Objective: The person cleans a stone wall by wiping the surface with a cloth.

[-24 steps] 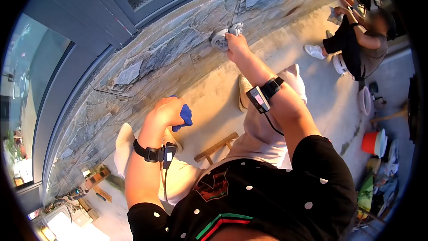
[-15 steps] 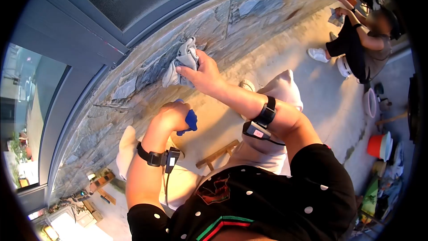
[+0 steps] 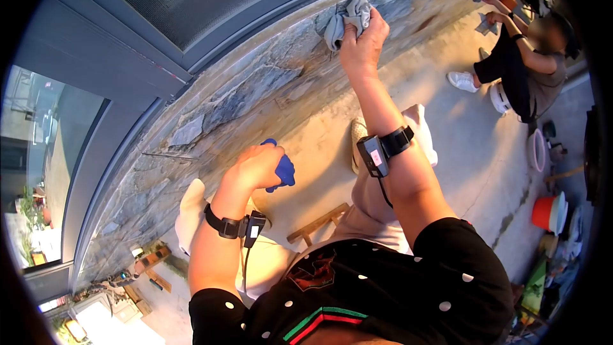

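At the top edge of the stone wall (image 3: 252, 92), right hand (image 3: 364, 45), fingers (image 3: 377, 23) closed, pinches bunched grey cloth (image 3: 352, 13), probably wadded for purchase, while left hand (image 3: 255, 165), nearer the body, curls tightly round blue cloth (image 3: 285, 171), likely so it can't drop.

The grey cloth (image 3: 348, 11) over there is bunched into soft, uneven folds, gripped in the fingers (image 3: 378, 23) of the right hand (image 3: 362, 50) before the upper part of the stone wall (image 3: 255, 86); whether it touches the stone I can't make out. The blue cloth-like wad (image 3: 285, 171), darker and smaller to the eye, pokes crumpled from the curled left hand (image 3: 254, 166), well apart from the grey one
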A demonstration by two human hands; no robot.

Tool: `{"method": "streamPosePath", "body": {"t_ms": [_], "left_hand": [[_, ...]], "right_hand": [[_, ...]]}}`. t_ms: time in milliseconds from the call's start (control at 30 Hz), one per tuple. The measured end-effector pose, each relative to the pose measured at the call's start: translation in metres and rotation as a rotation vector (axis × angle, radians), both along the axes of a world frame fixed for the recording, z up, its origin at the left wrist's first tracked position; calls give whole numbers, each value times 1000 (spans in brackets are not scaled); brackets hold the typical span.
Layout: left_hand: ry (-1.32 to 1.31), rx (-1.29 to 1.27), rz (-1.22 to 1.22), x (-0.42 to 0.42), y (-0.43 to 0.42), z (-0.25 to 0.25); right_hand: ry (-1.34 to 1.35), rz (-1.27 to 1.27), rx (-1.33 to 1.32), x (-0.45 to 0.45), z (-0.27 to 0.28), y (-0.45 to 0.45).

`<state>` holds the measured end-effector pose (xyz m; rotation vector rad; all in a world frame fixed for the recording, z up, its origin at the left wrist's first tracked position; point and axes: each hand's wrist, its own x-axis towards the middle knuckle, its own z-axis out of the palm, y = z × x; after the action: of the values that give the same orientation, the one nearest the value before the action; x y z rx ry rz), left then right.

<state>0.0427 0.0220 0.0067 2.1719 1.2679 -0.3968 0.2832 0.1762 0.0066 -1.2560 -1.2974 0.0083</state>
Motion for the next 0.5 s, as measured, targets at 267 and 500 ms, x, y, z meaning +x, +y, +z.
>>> {"method": "streamPosePath", "body": {"t_ms": [267, 500], "left_hand": [[-30, 16, 22, -12, -2, -22], [-72, -94, 81, -1, 13, -26]], "right_hand": [[-176, 288, 64, -61, 0, -51], [-812, 597, 434, -118, -11, -79]]}}
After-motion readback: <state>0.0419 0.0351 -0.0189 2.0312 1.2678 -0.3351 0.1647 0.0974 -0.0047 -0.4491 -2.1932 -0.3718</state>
